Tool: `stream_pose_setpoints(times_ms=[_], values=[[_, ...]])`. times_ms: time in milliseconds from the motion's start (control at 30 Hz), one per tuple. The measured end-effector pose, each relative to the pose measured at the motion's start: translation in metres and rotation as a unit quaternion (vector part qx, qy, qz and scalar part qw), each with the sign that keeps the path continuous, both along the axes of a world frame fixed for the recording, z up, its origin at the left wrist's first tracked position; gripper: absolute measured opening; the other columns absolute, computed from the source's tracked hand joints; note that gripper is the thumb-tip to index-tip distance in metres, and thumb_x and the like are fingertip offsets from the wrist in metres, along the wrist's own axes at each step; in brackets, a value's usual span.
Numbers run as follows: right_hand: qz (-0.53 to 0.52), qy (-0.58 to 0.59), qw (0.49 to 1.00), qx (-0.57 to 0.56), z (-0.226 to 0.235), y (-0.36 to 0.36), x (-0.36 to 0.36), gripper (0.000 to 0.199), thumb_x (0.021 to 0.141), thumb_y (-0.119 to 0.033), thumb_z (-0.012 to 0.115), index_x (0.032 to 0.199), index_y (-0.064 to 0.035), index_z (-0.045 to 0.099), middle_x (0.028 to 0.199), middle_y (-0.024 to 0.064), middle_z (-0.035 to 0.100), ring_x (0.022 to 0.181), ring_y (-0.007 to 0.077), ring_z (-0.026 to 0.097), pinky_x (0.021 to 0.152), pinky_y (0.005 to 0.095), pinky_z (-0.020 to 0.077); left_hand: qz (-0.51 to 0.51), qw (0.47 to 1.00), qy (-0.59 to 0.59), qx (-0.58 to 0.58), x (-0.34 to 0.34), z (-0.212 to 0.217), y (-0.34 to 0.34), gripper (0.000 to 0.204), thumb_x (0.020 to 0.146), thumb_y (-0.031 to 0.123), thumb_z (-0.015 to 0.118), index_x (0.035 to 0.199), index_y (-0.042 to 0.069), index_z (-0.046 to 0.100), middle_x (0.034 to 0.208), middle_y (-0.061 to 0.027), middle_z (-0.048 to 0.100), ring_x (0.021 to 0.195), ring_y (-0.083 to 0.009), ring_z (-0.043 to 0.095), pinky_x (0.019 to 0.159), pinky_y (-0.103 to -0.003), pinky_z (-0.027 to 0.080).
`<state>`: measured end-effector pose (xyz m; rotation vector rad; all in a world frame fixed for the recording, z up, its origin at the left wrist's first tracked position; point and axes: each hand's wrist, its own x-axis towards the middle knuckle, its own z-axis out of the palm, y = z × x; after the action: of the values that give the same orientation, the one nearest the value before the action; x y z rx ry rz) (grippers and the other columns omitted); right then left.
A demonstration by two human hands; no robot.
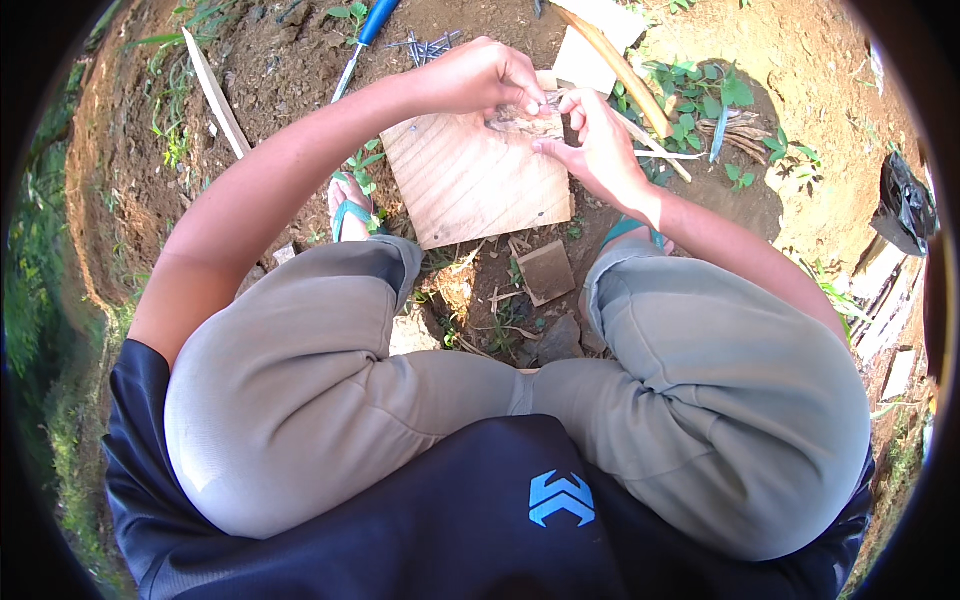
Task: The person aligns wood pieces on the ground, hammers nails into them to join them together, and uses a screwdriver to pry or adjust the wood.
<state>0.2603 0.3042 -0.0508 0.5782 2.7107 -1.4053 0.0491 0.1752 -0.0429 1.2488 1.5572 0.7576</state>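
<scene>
A flat light-brown wooden board (470,185) lies on the soil between my feet, with a dark, rough patch near its far right corner. Over that corner my left hand (492,80) reaches in, thumb and fingers pinched together. Facing it, my right hand (597,148) curls at the board's right edge, its thumb over the board and its fingertips close to the left ones. Whatever small thing sits between the fingertips is too small to make out. Beyond the board's far left side lies a small heap of nails (425,48).
A blue-handled tool (376,20) with a metal shaft lies at the far left. A wooden stick (625,75) and a pale board piece (590,60) lie far right. A small wood block (547,272) is nearer me. A black plastic bag (905,205) sits at right.
</scene>
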Motion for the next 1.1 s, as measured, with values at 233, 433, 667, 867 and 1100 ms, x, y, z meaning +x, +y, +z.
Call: stream_pose_setpoints(times_ms=[233, 433, 667, 867, 1100], values=[[-0.002, 0.073, 0.997, 0.039, 0.0, 0.03, -0.012, 0.04, 0.08, -0.021, 0.083, 0.111, -0.0083, 0.059, 0.094, 0.005, 0.052, 0.079, 0.0186, 0.051, 0.072, 0.0328, 0.0476, -0.008, 0.998, 0.059, 0.031, 0.002, -0.002, -0.007, 0.018, 0.089, 0.015, 0.076, 0.106, 0.017, 0.082, 0.102, -0.0022, 0.076, 0.096, -0.0202, 0.073, 0.084, -0.035, 0.056], [-0.048, 0.187, 0.965, 0.179, -0.006, 0.076, -0.023, 0.029, 0.087, -0.008, 0.072, 0.113, -0.0037, 0.06, 0.099, 0.007, 0.055, 0.082, 0.0176, 0.053, 0.077, 0.0317, 0.0474, -0.02, 0.995, 0.089, 0.043, 0.003, 0.003, -0.008, 0.017, 0.09, 0.019, 0.076, 0.105, 0.022, 0.082, 0.101, 0.0014, 0.076, 0.096, -0.0213, 0.072, 0.083, -0.037, 0.054], [0.058, 0.109, 0.973, 0.196, -0.012, 0.099, -0.039, 0.017, 0.09, -0.009, 0.066, 0.107, -0.0057, 0.066, 0.104, 0.0133, 0.063, 0.101, 0.0296, 0.063, 0.088, 0.0385, 0.0512, -0.004, 0.994, 0.101, 0.035, 0.003, 0.002, -0.012, 0.018, 0.089, 0.02, 0.077, 0.105, 0.024, 0.082, 0.104, 0.0014, 0.077, 0.097, -0.0222, 0.072, 0.083, -0.037, 0.055], [0.299, 0.09, 0.928, 0.202, 0.012, 0.087, -0.12, 0.018, 0.097, -0.009, 0.059, 0.112, -0.0061, 0.067, 0.11, 0.0126, 0.066, 0.109, 0.0325, 0.064, 0.093, 0.0424, 0.0528, -0.001, 0.992, 0.119, 0.049, 0.005, 0.009, -0.014, 0.017, 0.088, 0.02, 0.077, 0.104, 0.025, 0.082, 0.104, 0.0029, 0.077, 0.096, -0.0218, 0.073, 0.08, -0.037, 0.056], [0.363, 0.252, 0.831, 0.337, -0.021, 0.011, -0.248, 0.046, 0.094, -0.008, 0.06, 0.14, -0.0091, 0.057, 0.132, 0.0085, 0.062, 0.125, 0.0285, 0.058, 0.104, 0.0435, 0.0483, 0.015, 0.989, 0.118, 0.093, 0.004, -0.001, -0.02, 0.015, 0.085, 0.02, 0.079, 0.1, 0.023, 0.083, 0.103, 0.003, 0.078, 0.092, -0.0211, 0.074, 0.076, -0.037, 0.056]])
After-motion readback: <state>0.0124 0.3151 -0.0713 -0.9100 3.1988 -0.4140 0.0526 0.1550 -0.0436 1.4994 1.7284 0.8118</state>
